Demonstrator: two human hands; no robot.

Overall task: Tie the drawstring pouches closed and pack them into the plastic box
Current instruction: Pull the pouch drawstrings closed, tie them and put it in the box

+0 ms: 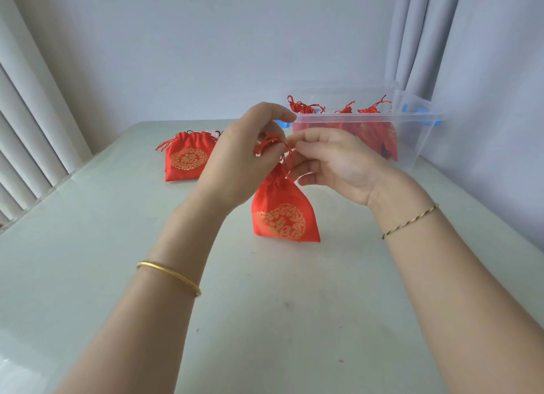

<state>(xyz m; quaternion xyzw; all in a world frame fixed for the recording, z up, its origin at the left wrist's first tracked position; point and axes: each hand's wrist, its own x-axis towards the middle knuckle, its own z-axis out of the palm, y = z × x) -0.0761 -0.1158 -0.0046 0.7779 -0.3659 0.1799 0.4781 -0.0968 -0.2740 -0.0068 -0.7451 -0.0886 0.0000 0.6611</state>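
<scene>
**Both hands on drawstring, pouch at table centre**

From my remote seat: red pouch point(284, 214) with a gold emblem stands on the pale table point(265, 320), roughly centre, neck gathered, hanging from its red drawstring point(272, 143). Bottom edge looks to touch the table; can't be sure how much weight sits there.

Left hand point(241, 161): thumb and fingers pinched closed on a loop of the drawstring, index finger lifted and curled above. Gold bangle point(169, 276) on that forearm.

Right hand point(335, 164): palm facing me, fingertips pinched on the cord just beside the left hand's grip, other fingers loosely curled. Thin braided bracelet point(410, 221) on that wrist. The two hands nearly touch over the pouch neck. I can't tell whether a knot is formed; the cord is bunched and partly hidden by fingers.

Clear plastic box point(412, 128) sits at back right of the table, behind the right hand, lid off. Several tied red pouches point(374, 128) are inside, cord ends sticking up near the rim.

Another red pouch point(188, 158) lies at back left, well apart from the box, top only loosely gathered, cords trailing left. Something pale is behind it, too hidden to name.
</scene>
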